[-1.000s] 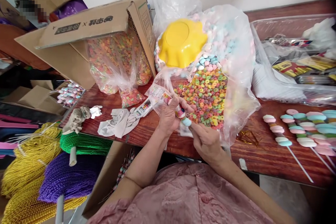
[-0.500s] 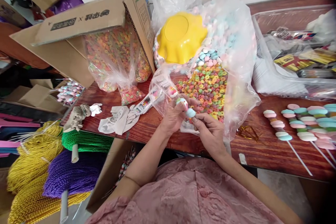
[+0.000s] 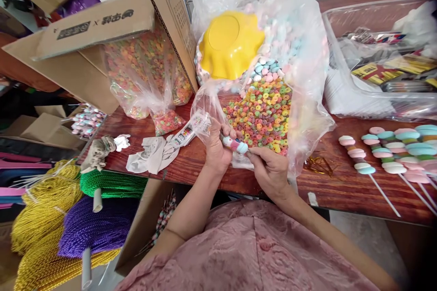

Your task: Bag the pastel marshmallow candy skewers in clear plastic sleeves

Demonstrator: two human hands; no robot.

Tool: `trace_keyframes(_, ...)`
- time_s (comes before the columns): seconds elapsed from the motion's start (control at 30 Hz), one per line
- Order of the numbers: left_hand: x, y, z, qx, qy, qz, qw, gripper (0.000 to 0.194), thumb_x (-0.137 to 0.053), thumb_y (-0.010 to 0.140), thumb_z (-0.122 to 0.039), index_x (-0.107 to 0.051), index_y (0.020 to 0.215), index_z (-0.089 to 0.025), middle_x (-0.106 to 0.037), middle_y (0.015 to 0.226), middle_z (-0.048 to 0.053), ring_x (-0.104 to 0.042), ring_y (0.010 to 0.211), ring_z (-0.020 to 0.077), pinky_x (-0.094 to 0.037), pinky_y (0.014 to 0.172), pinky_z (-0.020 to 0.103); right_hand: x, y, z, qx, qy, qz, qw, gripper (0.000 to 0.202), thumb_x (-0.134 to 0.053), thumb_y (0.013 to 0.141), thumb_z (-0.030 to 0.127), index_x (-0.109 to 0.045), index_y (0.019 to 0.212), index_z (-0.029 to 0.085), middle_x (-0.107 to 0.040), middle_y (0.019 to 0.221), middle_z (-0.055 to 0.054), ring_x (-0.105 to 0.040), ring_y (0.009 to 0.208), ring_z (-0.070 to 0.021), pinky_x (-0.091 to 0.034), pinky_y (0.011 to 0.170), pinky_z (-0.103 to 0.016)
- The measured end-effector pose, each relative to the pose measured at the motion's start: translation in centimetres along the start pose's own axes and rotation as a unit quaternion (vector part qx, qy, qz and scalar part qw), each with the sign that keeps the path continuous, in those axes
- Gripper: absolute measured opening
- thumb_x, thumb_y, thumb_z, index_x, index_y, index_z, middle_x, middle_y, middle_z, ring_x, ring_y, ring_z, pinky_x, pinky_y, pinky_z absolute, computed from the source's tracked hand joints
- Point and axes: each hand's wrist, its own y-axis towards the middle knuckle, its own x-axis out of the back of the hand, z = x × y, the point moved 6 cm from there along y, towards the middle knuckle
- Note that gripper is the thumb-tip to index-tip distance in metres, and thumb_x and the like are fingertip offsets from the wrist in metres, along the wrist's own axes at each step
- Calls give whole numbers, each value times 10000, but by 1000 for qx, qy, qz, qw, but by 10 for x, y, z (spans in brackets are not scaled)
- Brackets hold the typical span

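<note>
Over the front of the table, my left hand (image 3: 218,152) curls its fingers around a short candy skewer (image 3: 235,144) with white, pink and light blue pieces. Its thumb points up, off the candy. Pinched between thumb and fingers of my right hand (image 3: 271,169) is the skewer's stick, just beside the light blue end piece. Part of the skewer is hidden by the left fingers. Right behind both hands lies a heap of colourful ring gummies (image 3: 262,113) in an opened clear plastic bag (image 3: 307,113). Blue, pink and white marshmallows (image 3: 268,70) are heaped beyond them.
A yellow scalloped bowl (image 3: 232,43) sits upside down on the marshmallows. Finished marshmallow skewers (image 3: 396,150) lie at right, before a clear plastic bin (image 3: 378,100). At left stand a cardboard box (image 3: 102,27) with bagged gummies, grey gloves (image 3: 152,154) and cord bundles (image 3: 92,223).
My left thumb has lifted off the candy, and the skewer now lies more level. Both hands have shifted slightly; my right hand still pinches the stick end. The whole view has shifted a little.
</note>
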Motion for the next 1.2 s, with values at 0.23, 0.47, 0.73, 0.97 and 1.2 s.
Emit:
trace_keyframes(0.23, -2, -9, 6, -10, 62, 18, 998, 471, -709, 807, -554, -476, 645, -178, -463, 560, -75, -493, 488, 60, -496, 634, 226, -22, 1, -4, -108, 98, 62, 987, 181, -550, 881, 237, -687, 772, 188, -644, 694, 9, -561, 642, -127, -445, 611, -241)
trace_keyframes(0.47, -2, -4, 3, 5, 28, 13, 1000, 428, -821, 740, -400, -467, 663, -172, -488, 574, -79, -528, 514, 64, -498, 641, 226, -17, 3, -4, 7, 18, 85, 996, 171, -517, 930, 225, -684, 938, 189, -715, 861, -47, -646, 762, -161, -492, 712, -280)
trace_keyframes(0.73, -10, -13, 27, 22, 48, 60, 997, 459, -833, 710, -438, -456, 659, -182, -455, 540, -87, -490, 485, 58, -473, 632, 226, -15, 0, -10, -14, -2, 59, 998, 236, -518, 930, 265, -624, 733, 188, -591, 632, 7, -527, 558, -114, -430, 587, -241)
trace_keyframes(0.97, -3, -18, 34, 57, 65, 50, 995, 458, -813, 713, -482, -484, 650, -170, -497, 602, -60, -559, 599, 85, -499, 725, 258, -14, -1, -20, -111, 93, 94, 985, 206, -548, 901, 308, -644, 777, 176, -552, 649, 25, -459, 557, -95, -377, 534, -220)
trace_keyframes(1.2, 2, -20, 45, 96, 111, 66, 987, 499, -740, 744, -590, -505, 610, -171, -503, 600, -28, -631, 725, 149, -517, 766, 289, -6, -12, -22, -131, 86, 110, 982, 211, -545, 884, 284, -642, 733, 172, -513, 595, 35, -437, 550, -96, -365, 537, -225)
